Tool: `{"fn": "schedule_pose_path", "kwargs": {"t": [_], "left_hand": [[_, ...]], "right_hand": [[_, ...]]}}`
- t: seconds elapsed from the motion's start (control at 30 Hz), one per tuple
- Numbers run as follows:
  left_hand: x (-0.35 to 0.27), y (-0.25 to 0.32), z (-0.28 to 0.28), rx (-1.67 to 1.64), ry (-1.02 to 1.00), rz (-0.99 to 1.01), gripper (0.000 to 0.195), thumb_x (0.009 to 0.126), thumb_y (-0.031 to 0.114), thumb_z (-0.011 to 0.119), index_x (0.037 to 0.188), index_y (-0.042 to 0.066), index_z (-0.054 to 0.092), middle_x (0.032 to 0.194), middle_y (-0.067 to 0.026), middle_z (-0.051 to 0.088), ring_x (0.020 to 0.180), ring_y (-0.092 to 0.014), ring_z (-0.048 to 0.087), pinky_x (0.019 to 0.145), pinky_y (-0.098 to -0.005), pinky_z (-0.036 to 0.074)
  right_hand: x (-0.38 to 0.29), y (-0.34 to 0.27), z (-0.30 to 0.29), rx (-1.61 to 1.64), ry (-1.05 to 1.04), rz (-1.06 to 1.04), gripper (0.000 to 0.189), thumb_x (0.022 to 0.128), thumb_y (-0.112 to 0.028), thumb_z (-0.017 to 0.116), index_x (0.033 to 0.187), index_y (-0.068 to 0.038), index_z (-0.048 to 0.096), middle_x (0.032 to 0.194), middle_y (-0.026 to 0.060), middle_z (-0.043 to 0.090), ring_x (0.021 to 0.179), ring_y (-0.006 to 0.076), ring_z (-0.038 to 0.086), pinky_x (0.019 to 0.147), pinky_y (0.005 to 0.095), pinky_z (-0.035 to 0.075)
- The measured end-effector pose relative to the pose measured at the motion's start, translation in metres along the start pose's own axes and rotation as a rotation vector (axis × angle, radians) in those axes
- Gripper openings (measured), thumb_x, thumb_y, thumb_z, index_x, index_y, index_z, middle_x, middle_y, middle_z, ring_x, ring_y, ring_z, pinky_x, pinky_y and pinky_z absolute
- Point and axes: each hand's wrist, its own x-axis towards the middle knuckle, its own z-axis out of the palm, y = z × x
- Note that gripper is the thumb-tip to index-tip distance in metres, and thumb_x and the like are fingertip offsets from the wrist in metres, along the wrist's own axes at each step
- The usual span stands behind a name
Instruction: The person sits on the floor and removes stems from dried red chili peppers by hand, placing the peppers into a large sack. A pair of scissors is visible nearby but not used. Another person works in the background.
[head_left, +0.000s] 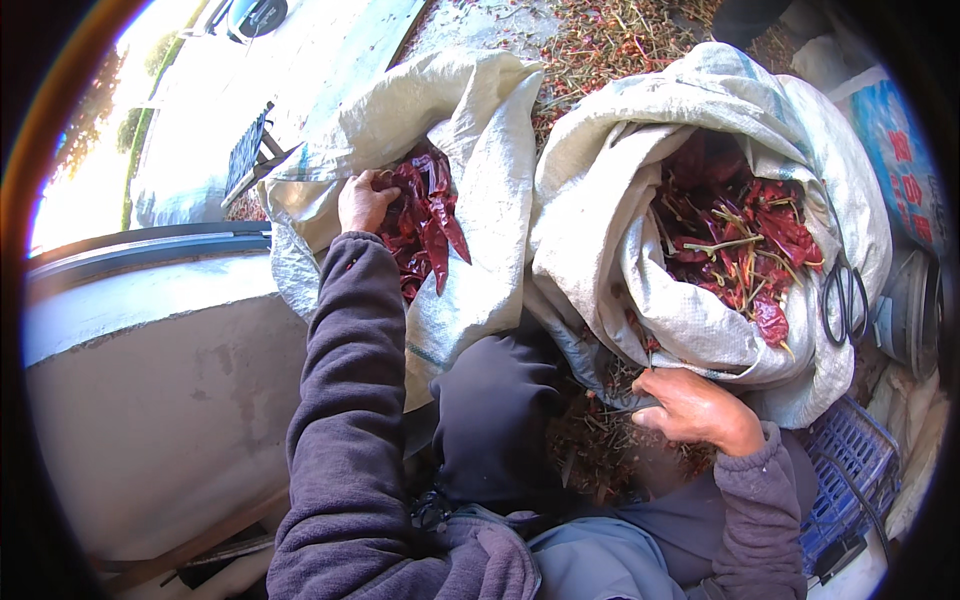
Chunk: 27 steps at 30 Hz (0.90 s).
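Note:
My left hand (366, 202) reaches into the mouth of a white woven sack (480, 300) on the left. Its curled fingertips touch a pile of glossy dried red chili peppers (424, 217); whether they grip one is unclear. Below the front rim of a second woven sack (592, 195), on the right, is my right hand (697, 409), its thumb and fingers bent towards each other. Something thin and dark shows by those fingertips, too small to identify. Inside the right sack lie dried chili peppers with pale stems (731, 240), the sack's edge rolled outward around them.
Black-handled scissors (844, 304) hang against the right sack's outer side. A blue plastic crate (847, 472) stands at lower right, beside my leg. Stems and chili scraps (615, 52) litter the floor behind the sacks. On the left runs a low wall (172, 375).

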Motion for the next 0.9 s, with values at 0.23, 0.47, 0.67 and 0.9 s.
{"fn": "schedule_pose_path", "kwargs": {"t": [0.23,0.47,0.67,0.9], "left_hand": [[-0.034,0.018,-0.024,-0.459,0.2,-0.071,0.034,0.069,0.015,0.087,0.1,0.006,0.075,0.097,-0.0099,0.07,0.093,-0.026,0.067,0.088,-0.0335,0.052],[-0.097,0.115,-0.093,-1.044,0.082,-0.114,0.023,0.079,-0.001,0.081,0.096,0.004,0.067,0.082,0.0005,0.067,0.066,-0.006,0.058,0.06,-0.0207,0.048],[-0.144,0.251,-0.122,-1.27,-0.242,0.066,0.034,0.074,-0.006,0.083,0.097,0.006,0.061,0.084,0.0012,0.064,0.071,-0.006,0.059,0.064,-0.0212,0.049],[-0.199,0.405,-0.106,-1.438,-0.578,0.27,0.033,0.075,-0.008,0.079,0.101,0.004,0.062,0.095,-0.0006,0.066,0.085,-0.008,0.061,0.079,-0.0237,0.051]], "right_hand": [[-0.002,-0.005,0.0,-0.016,0.006,-0.046,0.039,0.088,-0.028,0.069,0.11,0.003,0.062,0.098,0.0227,0.065,0.096,0.0414,0.063,0.084,0.0467,0.05],[-0.002,-0.036,-0.007,0.141,0.126,-0.117,0.028,0.089,-0.024,0.07,0.104,-0.001,0.068,0.088,0.0177,0.07,0.083,0.0324,0.069,0.075,0.039,0.053],[-0.011,-0.055,-0.026,0.248,0.719,-0.245,0.021,0.095,-0.017,0.068,0.103,0.001,0.067,0.083,0.0076,0.069,0.072,0.0129,0.065,0.068,0.0292,0.052],[-0.05,-0.051,-0.057,0.412,1.202,-0.256,0.036,0.093,-0.033,0.074,0.098,0.001,0.065,0.086,0.0153,0.071,0.076,0.0219,0.07,0.068,0.0347,0.054]]}}
